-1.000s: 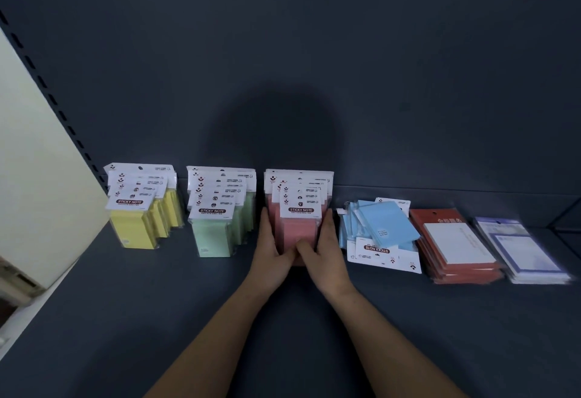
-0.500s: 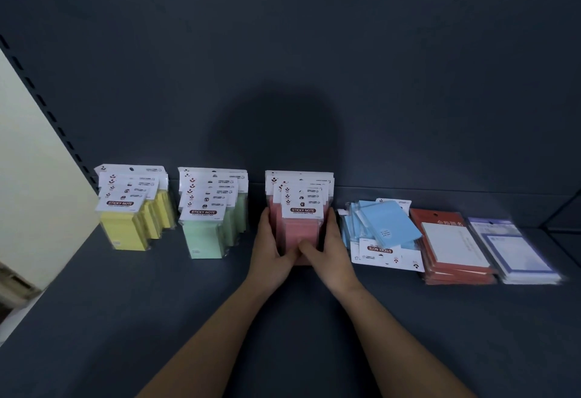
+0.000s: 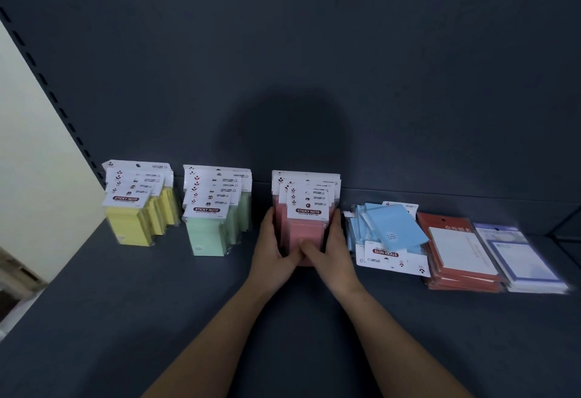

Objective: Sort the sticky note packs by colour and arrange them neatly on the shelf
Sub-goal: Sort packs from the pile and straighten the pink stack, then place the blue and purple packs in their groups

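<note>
A row of pink sticky note packs (image 3: 306, 209) stands upright at the middle of the dark shelf (image 3: 125, 319). My left hand (image 3: 273, 256) presses against the row's left side and my right hand (image 3: 333, 256) against its right side, thumbs meeting on the front pack. To the left stand a green row (image 3: 209, 224) and a yellow row (image 3: 132, 212). Right of the pink row, blue packs (image 3: 390, 234) lie flat in a loose pile.
A stack of red-backed note packs (image 3: 456, 250) and a stack of white and purple packs (image 3: 522, 259) lie flat at the far right. The shelf's back panel rises behind all rows. A slotted upright and a pale wall are at the left.
Both hands stay clasped round the pink row. The view has shifted slightly, so the rows sit a little further left in the frame.
</note>
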### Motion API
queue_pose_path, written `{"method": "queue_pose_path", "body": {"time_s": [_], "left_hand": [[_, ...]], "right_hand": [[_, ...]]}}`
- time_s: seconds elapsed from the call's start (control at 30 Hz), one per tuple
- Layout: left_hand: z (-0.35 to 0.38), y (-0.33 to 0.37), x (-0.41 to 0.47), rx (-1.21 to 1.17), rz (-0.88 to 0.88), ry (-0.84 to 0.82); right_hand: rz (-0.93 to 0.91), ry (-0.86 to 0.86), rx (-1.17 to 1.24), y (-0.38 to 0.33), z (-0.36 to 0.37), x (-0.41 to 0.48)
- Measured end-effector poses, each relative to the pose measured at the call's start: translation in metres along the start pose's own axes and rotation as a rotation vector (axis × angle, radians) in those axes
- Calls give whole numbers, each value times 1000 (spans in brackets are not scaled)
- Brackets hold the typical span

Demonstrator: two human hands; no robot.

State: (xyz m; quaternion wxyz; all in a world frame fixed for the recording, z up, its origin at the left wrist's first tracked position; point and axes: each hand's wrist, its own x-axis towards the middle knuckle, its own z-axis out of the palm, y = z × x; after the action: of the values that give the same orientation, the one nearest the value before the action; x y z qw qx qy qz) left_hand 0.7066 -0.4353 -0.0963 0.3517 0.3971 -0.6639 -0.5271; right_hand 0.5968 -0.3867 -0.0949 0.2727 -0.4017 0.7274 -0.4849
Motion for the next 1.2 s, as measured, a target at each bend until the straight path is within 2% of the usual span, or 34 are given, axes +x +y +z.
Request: {"method": "queue_pose_path", "body": {"time_s": [0.2, 0.4, 0.57, 0.7, 0.83, 1.03, 1.2], "left_hand": [[-2, 8, -9, 12, 11, 12], [-8, 6, -27, 198, -31, 21], [-11, 16, -49, 190, 48, 16], [-5, 16, -64, 187, 39, 46], [9, 26, -72, 215, 140, -10], [39, 49, -57, 223, 223, -224], [68, 70, -41, 351, 292, -208]], "right_hand": [[16, 26, -39, -3, 3, -8], [35, 33, -75, -9, 9, -35], [87, 54, 18, -20, 9, -62], [70, 2, 25, -27, -7, -80], [32, 108, -36, -27, -32, -92], [-70, 439, -270, -24, -70, -99], [-124, 514, -445, -23, -102, -82]]}}
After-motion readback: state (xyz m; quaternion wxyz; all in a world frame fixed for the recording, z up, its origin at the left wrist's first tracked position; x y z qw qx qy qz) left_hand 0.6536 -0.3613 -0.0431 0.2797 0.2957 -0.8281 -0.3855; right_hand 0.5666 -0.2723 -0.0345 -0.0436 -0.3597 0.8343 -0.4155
